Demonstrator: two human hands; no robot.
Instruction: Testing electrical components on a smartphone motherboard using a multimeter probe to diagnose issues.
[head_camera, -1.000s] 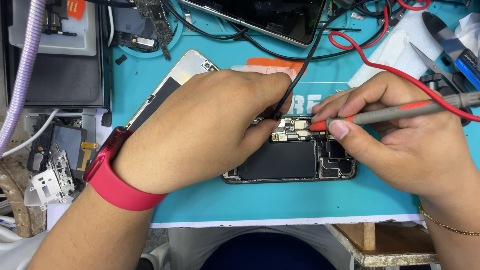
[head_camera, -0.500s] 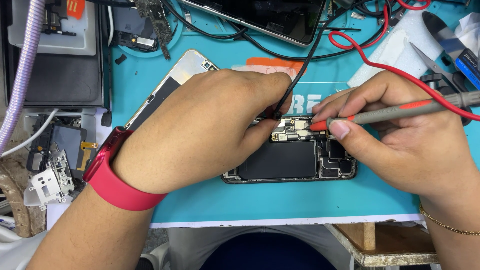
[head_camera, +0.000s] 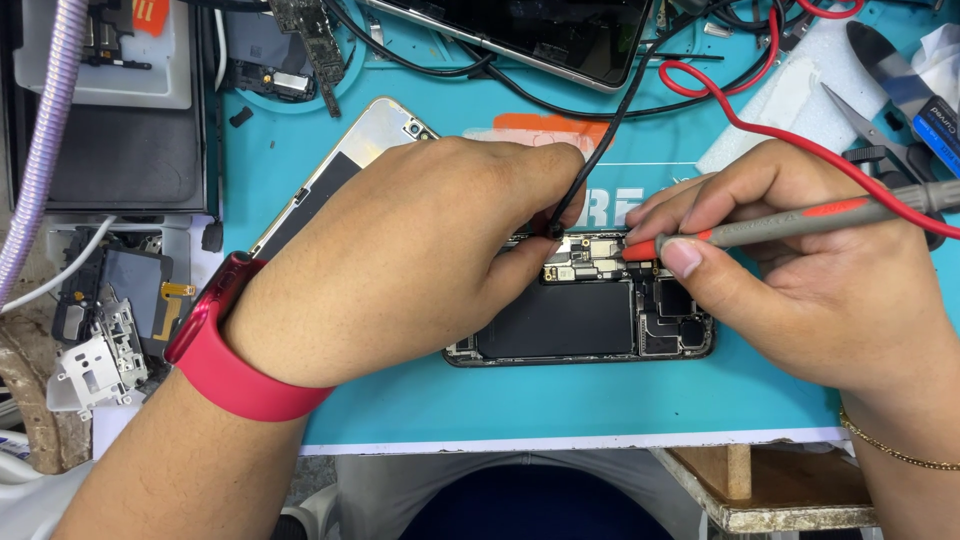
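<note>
Teal matting (head_camera: 560, 405) covers the tabletop under both hands, giving the opened phone (head_camera: 590, 315) a soft, non-slip bed near the middle of the view. The left hand (head_camera: 400, 260) lies curled across the phone's left half, its fingers pinched shut on the black probe (head_camera: 556, 226), whose tip presses down at the top edge of the circuit board, apparently so the heel of the hand can also pin the phone steady. The right hand (head_camera: 800, 280), coming in from three o'clock, is closed pen-fashion on the grey probe with a red tip (head_camera: 790, 222), thumb and forefinger close to the point for fine control; that red tip touches the board just beside the black one. A black lead (head_camera: 620, 110) climbs from the left probe toward twelve o'clock, and a red lead (head_camera: 760, 125) loops from the right probe up toward one o'clock, both kept clear of the work. On the left wrist sits a red band (head_camera: 225, 360), at eight o'clock from the phone; a thin gold bracelet (head_camera: 890, 450) circles the right wrist at four o'clock. A detached screen (head_camera: 330, 180) slants out from under the left hand toward ten o'clock, another phone (head_camera: 540, 35) lies at twelve, scissors (head_camera: 880, 110) at two, and loose metal parts (head_camera: 100, 350) at nine.
</note>
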